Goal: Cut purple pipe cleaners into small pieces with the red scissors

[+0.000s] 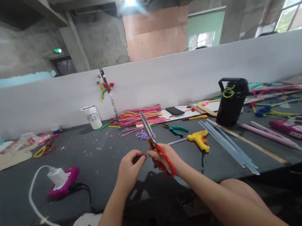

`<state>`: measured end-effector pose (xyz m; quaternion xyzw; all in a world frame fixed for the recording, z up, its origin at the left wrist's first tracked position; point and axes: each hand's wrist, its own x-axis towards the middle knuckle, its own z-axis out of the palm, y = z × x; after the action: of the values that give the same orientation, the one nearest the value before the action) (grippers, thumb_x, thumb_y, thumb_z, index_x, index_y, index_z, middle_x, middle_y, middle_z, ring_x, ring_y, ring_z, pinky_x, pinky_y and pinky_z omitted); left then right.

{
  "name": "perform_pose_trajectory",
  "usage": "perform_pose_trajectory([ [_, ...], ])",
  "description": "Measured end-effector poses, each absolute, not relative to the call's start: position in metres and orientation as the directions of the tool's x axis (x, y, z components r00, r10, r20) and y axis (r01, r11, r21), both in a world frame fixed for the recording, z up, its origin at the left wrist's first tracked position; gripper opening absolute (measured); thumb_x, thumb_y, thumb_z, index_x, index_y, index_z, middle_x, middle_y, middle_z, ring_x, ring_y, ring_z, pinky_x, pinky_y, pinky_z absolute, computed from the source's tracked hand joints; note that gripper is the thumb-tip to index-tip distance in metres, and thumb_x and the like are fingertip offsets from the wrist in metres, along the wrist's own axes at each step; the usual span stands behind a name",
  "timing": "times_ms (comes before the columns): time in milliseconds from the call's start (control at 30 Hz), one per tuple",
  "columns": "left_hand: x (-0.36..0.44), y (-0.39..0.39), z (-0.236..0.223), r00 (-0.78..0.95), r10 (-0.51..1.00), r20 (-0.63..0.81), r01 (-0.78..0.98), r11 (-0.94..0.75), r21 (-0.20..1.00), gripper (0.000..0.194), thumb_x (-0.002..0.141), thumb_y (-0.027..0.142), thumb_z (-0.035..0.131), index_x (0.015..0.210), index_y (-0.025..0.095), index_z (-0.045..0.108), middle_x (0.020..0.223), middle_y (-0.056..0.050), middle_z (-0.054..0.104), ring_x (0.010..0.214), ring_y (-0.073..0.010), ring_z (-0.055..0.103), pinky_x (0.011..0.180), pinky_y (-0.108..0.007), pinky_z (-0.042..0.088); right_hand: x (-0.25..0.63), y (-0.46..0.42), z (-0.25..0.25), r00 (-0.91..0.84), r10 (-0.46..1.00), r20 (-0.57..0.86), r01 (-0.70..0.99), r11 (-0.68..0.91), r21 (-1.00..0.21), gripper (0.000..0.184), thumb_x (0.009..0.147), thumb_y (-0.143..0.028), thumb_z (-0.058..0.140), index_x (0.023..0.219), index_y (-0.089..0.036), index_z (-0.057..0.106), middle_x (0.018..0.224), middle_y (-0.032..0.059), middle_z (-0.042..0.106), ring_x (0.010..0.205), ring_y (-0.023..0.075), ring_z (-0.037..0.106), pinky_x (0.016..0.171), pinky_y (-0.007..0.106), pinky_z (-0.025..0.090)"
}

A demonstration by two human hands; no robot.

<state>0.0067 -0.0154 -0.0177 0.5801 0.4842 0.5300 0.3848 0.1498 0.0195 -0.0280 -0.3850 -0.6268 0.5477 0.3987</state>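
My right hand (167, 159) grips a pair of red-handled scissors (154, 143), blades closed and pointing up and away over the dark table (102, 168). My left hand (129, 166) is pinched just left of the scissors' pivot, fingertips together on something too small to make out. Both hands hover above the table's near edge. A small heap of purple bits (142, 134) lies just beyond the scissors' tips, and a pile of pink and coloured pipe cleaners (140, 116) lies further back.
A yellow glue gun (199, 138), green-handled pliers (176, 129) and glue sticks (228, 145) lie to the right. A black container (231, 102) stands beyond. A magenta power strip with white charger (61, 179) sits left. A white cup (92, 117) stands by the white partition (35, 104).
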Motion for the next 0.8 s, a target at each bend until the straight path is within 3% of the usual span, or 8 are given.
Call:
perform_pose_trajectory([
  [100, 0.005, -0.014, -0.017, -0.061, 0.987, 0.147, -0.017, -0.148, 0.989, 0.011, 0.064, 0.027, 0.063, 0.067, 0.016, 0.060, 0.052, 0.003, 0.053, 0.048, -0.0093, 0.046, 0.051, -0.021, 0.036, 0.152, 0.020, -0.024, -0.383, 0.921, 0.072, 0.063, 0.104, -0.993, 0.019, 0.067, -0.036, 0.052, 0.065, -0.019, 0.045, 0.036, -0.0093, 0.040, 0.030, 0.0061, 0.040, 0.034, 0.017, 0.034],
  [300, 0.009, -0.021, -0.018, 0.005, 1.000, -0.012, -0.297, 0.013, 0.955, 0.016, 0.062, 0.022, 0.065, 0.073, 0.013, 0.059, 0.061, -0.001, 0.061, 0.052, -0.0080, 0.054, 0.055, -0.020, 0.042, 0.153, 0.018, -0.025, -0.363, 0.924, 0.123, 0.105, 0.172, -0.979, 0.029, 0.062, -0.043, 0.060, 0.067, -0.018, 0.047, 0.047, -0.0070, 0.044, 0.037, 0.0065, 0.043, 0.036, 0.017, 0.034],
  [467, 0.014, -0.028, -0.016, 0.066, 0.998, -0.019, -0.392, 0.043, 0.919, 0.013, 0.063, 0.019, 0.066, 0.071, 0.013, 0.059, 0.065, -0.003, 0.062, 0.054, -0.0086, 0.055, 0.054, -0.019, 0.043, 0.157, 0.012, -0.024, -0.373, 0.911, 0.175, 0.174, 0.254, -0.951, 0.027, 0.070, -0.045, 0.051, 0.067, -0.019, 0.048, 0.049, -0.0059, 0.043, 0.042, 0.0078, 0.042, 0.041, 0.019, 0.035],
  [600, 0.013, -0.028, -0.014, 0.015, 1.000, -0.023, -0.450, 0.027, 0.892, 0.014, 0.060, 0.017, 0.069, 0.071, 0.014, 0.059, 0.063, 0.000, 0.061, 0.054, -0.0064, 0.054, 0.056, -0.017, 0.043, 0.165, 0.005, -0.017, -0.343, 0.911, 0.230, 0.266, 0.329, -0.906, 0.023, 0.064, -0.040, 0.059, 0.064, -0.019, 0.051, 0.055, -0.0041, 0.046, 0.052, 0.0098, 0.042, 0.047, 0.019, 0.033],
  [800, 0.008, -0.025, -0.009, -0.047, 0.998, -0.033, -0.517, 0.004, 0.856, 0.014, 0.058, 0.014, 0.068, 0.068, 0.015, 0.059, 0.065, 0.002, 0.061, 0.056, -0.0054, 0.054, 0.058, -0.016, 0.044, 0.174, 0.000, -0.014, -0.328, 0.908, 0.259, 0.518, 0.403, -0.754, 0.026, 0.066, -0.044, 0.055, 0.061, -0.020, 0.048, 0.054, -0.0033, 0.044, 0.052, 0.0111, 0.038, 0.049, 0.021, 0.029],
])
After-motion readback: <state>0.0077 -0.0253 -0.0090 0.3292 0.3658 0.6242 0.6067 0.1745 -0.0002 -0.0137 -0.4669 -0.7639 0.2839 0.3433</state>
